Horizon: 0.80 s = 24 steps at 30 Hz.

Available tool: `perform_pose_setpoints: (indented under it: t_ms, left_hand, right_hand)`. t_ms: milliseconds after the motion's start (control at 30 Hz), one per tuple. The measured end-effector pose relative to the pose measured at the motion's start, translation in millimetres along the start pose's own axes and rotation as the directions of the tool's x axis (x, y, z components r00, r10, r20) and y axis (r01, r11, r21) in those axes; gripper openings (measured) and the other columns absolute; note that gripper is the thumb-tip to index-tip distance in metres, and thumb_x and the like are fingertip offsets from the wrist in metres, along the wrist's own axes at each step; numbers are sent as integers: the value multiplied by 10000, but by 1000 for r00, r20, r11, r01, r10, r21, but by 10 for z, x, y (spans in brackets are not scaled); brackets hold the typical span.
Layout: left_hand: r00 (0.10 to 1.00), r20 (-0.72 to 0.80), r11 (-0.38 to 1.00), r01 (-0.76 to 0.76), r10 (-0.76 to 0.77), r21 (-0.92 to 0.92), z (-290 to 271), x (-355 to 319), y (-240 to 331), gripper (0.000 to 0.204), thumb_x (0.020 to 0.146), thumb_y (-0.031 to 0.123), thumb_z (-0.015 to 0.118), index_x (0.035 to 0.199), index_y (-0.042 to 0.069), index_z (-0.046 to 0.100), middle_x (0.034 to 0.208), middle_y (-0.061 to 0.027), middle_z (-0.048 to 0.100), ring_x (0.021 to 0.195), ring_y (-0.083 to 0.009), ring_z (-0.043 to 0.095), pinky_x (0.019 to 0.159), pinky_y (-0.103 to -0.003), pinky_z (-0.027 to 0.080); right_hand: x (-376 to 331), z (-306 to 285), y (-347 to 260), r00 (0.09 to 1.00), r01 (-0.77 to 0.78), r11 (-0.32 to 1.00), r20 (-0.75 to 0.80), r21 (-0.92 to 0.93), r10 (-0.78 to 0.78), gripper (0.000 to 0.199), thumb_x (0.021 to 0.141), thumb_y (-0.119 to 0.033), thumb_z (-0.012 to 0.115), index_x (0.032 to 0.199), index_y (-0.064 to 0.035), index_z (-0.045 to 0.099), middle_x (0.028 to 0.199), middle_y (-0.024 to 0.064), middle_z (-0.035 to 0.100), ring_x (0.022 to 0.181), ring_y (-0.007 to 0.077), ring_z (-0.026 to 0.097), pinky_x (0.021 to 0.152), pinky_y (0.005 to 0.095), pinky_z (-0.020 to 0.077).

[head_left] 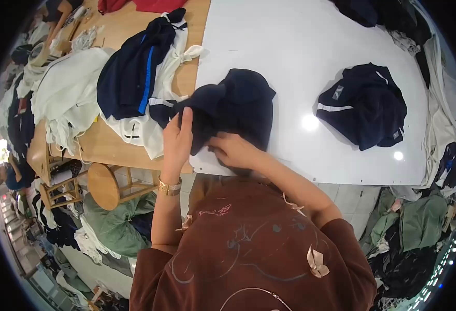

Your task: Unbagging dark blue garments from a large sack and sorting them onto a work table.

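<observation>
We see the left hand [177,139] closed on the left edge of a dark navy fabric garment [233,106], fingers curled over the cloth with a gold bracelet [169,187] at the wrist. The right hand [234,150] presses on the garment's near edge, fingers bent into the fabric, just beside the left hand. The garment lies bunched at the near left corner of the white flat table top [300,52], at about 12 o'clock from the hands. At 2 o'clock, well apart, a second crumpled navy garment with white stripes [363,106] rests on the same white surface. At 10 o'clock, on the wooden table [119,31], lies a pile of navy, blue and white clothing [140,78]. At 8 o'clock, below the table edge, stands a round wooden stool [103,185].
</observation>
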<state>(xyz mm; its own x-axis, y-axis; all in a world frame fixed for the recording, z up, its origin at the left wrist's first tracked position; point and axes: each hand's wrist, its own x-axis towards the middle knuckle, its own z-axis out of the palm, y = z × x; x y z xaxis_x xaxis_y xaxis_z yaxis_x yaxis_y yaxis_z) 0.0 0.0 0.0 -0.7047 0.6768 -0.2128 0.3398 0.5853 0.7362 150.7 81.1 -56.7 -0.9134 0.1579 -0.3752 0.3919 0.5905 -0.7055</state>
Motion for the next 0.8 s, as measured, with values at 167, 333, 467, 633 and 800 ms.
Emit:
perform_pose_setpoints:
  t_ms: [167,333,467,633,800]
  left_hand:
    - [956,-284,852,-212,78,-479,-470,56,265,416,879,348,530,838,-59,601,574,34,425,547,-44,326,475,-214,286]
    - [914,-378,962,-221,148,-158,-664,252,102,405,855,337,574,835,-67,582,559,46,382,522,-35,296,445,-208,246]
    - [906,-403,900,-281,133,-334,-678,307,236,367,869,309,556,868,-58,581,601,35,416,562,-33,319,478,-197,266]
    - [932,-201,898,-348,301,-268,-475,-99,871,228,854,215,522,909,-1,568,786,-127,588,684,-220,559,652,-294,443]
    - [456,53,404,-720,888,-564,-253,-829,1207,598,678,233,725,1204,99,475,1148,-140,426,845,-246,524,754,-316,452]
  right_hand:
    - [31,73,776,870,-124,984,-462,126,169,393,697,-156,552,1048,14,500,943,265,573,878,390,564,788,428,456]
    - [-694,-1134,153,798,-185,983,-583,1,151,239,826,-199,539,968,-16,598,816,195,616,724,379,570,661,370,462]
    - [-1189,-1414,-296,766,101,988,-643,121,1,418,657,-283,742,983,-55,613,553,38,529,441,101,462,442,218,368]
    - [-1010,-1148,-826,824,-9,998,-565,58,40,926,455,-340,855,1249,-103,441,608,50,494,544,145,526,543,245,433]
    - [-514,-1089,-924,626,240,921,-676,-308,-389,724,529,-335,830,1126,-42,542,741,156,608,658,214,607,611,289,478]
